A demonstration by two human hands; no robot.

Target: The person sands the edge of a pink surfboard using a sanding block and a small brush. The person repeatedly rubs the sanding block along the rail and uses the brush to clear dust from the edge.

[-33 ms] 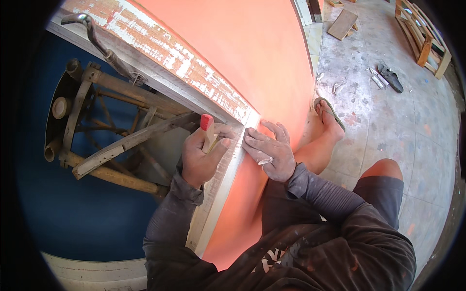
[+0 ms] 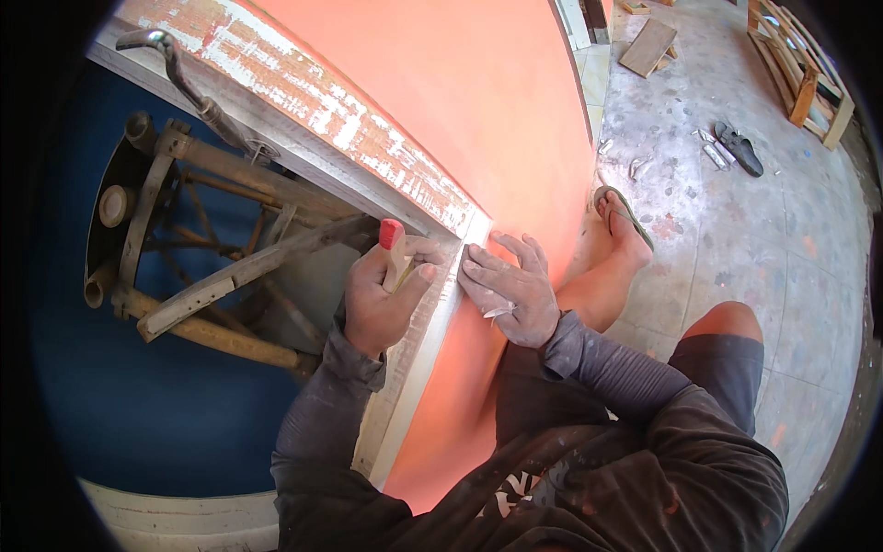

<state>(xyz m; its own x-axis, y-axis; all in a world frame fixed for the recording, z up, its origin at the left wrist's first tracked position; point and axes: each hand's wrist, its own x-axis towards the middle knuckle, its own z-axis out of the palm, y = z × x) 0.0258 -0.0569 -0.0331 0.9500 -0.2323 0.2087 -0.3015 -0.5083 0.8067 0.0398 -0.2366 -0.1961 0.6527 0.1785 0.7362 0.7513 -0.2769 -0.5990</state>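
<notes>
a: what is the left hand up to?
b: it's curled around a red-ended tool, thumb across the front, with the pale handle standing up out of the grip. the tool's lower part is hidden, so i can't tell its kind.
a: and the right hand?
b: just to the right of it, fingers stretched out over a flat greyish piece by the white edge strip. i can't tell if it's gripped or only pressed there.
a: where does that strip run?
b: from the near side up to a corner just beyond the hands, with the orange wall on its right. from the corner a board with patchy white paint runs to the far left.
a: anything else on the left?
b: a curved metal handle at the far left, and nearer, a wood-and-bamboo framework above a deep blue surface.
a: and on the right?
b: the grey floor, with the person's sandalled foot near the wall, a dark shoe farther right and a brown board at the far end.
</notes>
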